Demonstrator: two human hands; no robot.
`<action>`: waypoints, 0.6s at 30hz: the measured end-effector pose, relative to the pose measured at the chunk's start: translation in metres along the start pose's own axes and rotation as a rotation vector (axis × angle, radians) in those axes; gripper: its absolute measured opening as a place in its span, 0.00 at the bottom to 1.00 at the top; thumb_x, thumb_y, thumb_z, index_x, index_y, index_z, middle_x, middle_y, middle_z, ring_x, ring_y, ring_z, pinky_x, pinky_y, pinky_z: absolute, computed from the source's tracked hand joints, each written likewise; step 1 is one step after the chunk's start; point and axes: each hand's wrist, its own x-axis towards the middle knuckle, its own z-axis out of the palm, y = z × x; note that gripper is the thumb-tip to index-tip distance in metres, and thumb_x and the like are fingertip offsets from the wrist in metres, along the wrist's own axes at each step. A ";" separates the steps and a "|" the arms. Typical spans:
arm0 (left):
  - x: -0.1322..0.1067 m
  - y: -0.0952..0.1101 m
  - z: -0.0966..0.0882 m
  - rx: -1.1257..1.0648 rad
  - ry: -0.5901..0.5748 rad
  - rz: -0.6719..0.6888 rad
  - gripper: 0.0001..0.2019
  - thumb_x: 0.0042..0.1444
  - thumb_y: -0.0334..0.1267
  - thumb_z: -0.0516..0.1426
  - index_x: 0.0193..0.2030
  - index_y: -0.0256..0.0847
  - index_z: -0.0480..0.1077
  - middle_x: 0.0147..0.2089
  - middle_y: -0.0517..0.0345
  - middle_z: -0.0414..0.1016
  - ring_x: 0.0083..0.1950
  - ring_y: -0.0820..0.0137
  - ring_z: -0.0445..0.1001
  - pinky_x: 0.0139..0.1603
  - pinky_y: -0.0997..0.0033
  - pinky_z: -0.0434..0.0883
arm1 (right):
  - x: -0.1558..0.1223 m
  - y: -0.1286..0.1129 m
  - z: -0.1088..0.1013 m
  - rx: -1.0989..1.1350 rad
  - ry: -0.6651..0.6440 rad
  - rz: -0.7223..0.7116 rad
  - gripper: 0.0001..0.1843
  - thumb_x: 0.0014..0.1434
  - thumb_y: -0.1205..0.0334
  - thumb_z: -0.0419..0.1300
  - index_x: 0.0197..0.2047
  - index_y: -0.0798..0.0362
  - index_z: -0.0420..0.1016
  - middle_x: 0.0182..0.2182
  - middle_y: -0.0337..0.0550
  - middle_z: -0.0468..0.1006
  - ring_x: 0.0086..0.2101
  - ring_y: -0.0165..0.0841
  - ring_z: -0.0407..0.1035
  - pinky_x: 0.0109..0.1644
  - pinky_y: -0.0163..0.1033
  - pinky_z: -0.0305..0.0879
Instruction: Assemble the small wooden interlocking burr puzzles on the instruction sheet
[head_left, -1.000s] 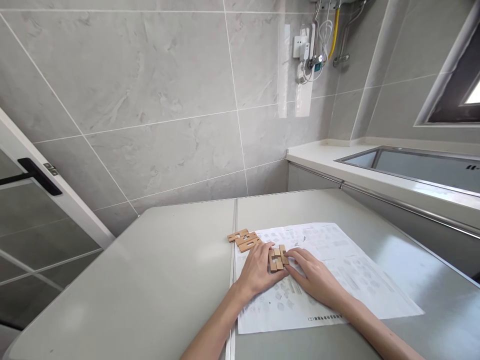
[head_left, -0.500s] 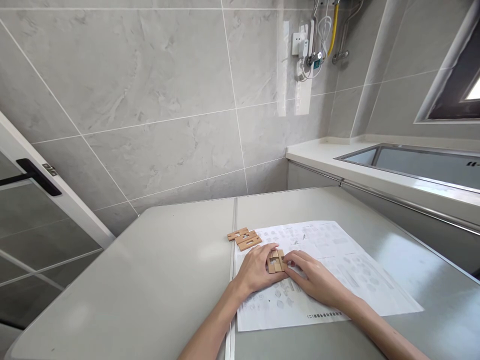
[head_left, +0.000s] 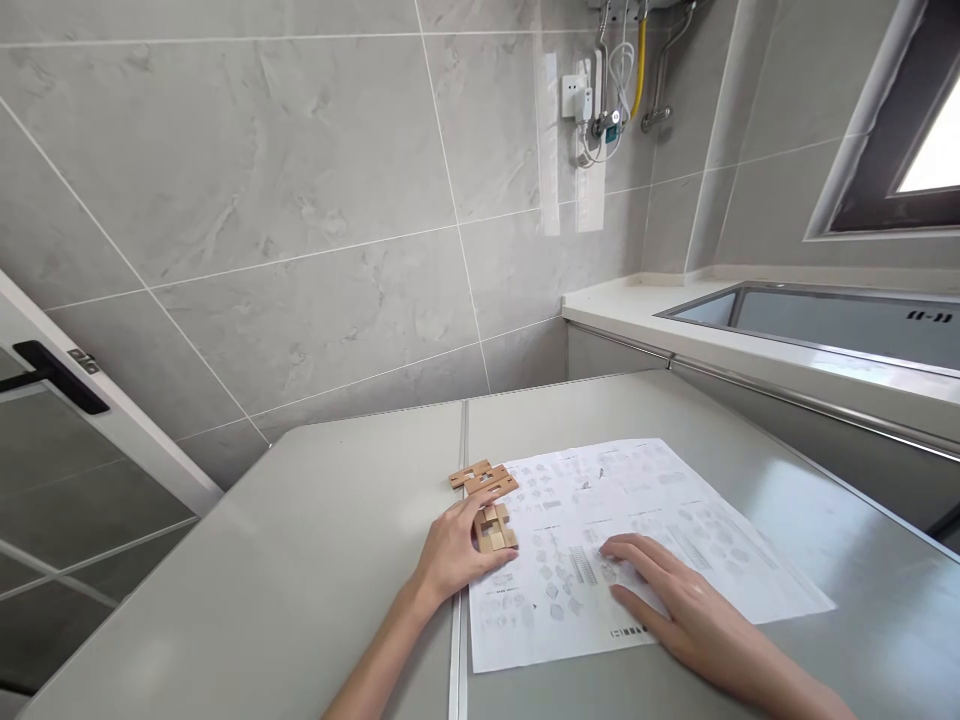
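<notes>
My left hand [head_left: 457,540] grips a small square wooden puzzle block [head_left: 495,530], its thumb along the near side and fingers along the far side. The block is made of several fitted pieces with a gap in the middle. Just beyond it lie flat wooden puzzle pieces [head_left: 484,477] with cut-out slots, partly hidden by my left fingers. My right hand [head_left: 667,590] holds nothing; its fingers are apart over the printed instruction sheet [head_left: 540,640], to the right of the block.
The grey table [head_left: 337,560] has a seam running under the sheet's left edge. A tiled wall [head_left: 300,200] stands behind it. A counter with a sink [head_left: 840,320] is at the right, and a door with a black handle [head_left: 64,375] at the left.
My right hand has let go of the block and moved right over the sheet. My left hand has carried the block left, close to the flat pieces. The view has shifted slightly.
</notes>
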 end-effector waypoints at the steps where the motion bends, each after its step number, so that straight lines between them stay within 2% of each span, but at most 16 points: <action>1: -0.002 -0.004 -0.003 -0.005 0.001 -0.025 0.35 0.46 0.53 0.73 0.62 0.55 0.73 0.55 0.56 0.82 0.49 0.54 0.82 0.50 0.57 0.78 | -0.004 0.003 0.000 -0.011 0.022 0.015 0.18 0.73 0.48 0.54 0.61 0.38 0.74 0.61 0.47 0.78 0.58 0.49 0.76 0.59 0.54 0.77; 4: -0.003 -0.010 -0.007 -0.010 0.004 -0.063 0.35 0.46 0.53 0.73 0.62 0.54 0.73 0.55 0.56 0.82 0.48 0.54 0.82 0.49 0.58 0.78 | -0.013 0.012 0.001 -0.028 0.063 0.023 0.18 0.72 0.47 0.55 0.60 0.37 0.75 0.61 0.47 0.78 0.57 0.50 0.76 0.58 0.55 0.78; 8: -0.004 -0.012 -0.007 -0.015 0.000 -0.019 0.35 0.48 0.53 0.72 0.63 0.55 0.71 0.58 0.57 0.81 0.50 0.56 0.81 0.50 0.59 0.78 | -0.020 0.016 0.008 -0.027 0.086 0.014 0.17 0.73 0.48 0.54 0.60 0.38 0.75 0.62 0.47 0.77 0.59 0.50 0.75 0.60 0.56 0.77; 12: -0.001 -0.018 -0.013 -0.020 -0.018 0.026 0.38 0.50 0.59 0.71 0.66 0.55 0.69 0.65 0.54 0.73 0.37 0.65 0.77 0.41 0.62 0.77 | -0.024 0.016 0.016 -0.035 0.118 0.001 0.15 0.72 0.48 0.56 0.57 0.38 0.77 0.61 0.46 0.77 0.60 0.50 0.73 0.60 0.56 0.76; 15: 0.009 -0.036 -0.021 -0.021 0.070 -0.031 0.29 0.61 0.61 0.62 0.63 0.50 0.71 0.57 0.52 0.76 0.32 0.68 0.71 0.38 0.65 0.74 | -0.026 0.016 0.017 -0.032 0.132 0.013 0.15 0.72 0.48 0.55 0.56 0.37 0.77 0.61 0.46 0.78 0.60 0.50 0.73 0.61 0.57 0.76; 18: 0.021 -0.059 -0.029 -0.130 0.204 -0.146 0.23 0.64 0.61 0.57 0.53 0.44 0.73 0.45 0.55 0.78 0.31 0.69 0.70 0.36 0.68 0.72 | -0.027 0.015 0.016 -0.020 0.144 0.027 0.16 0.72 0.47 0.55 0.56 0.38 0.77 0.61 0.47 0.78 0.60 0.51 0.74 0.61 0.58 0.76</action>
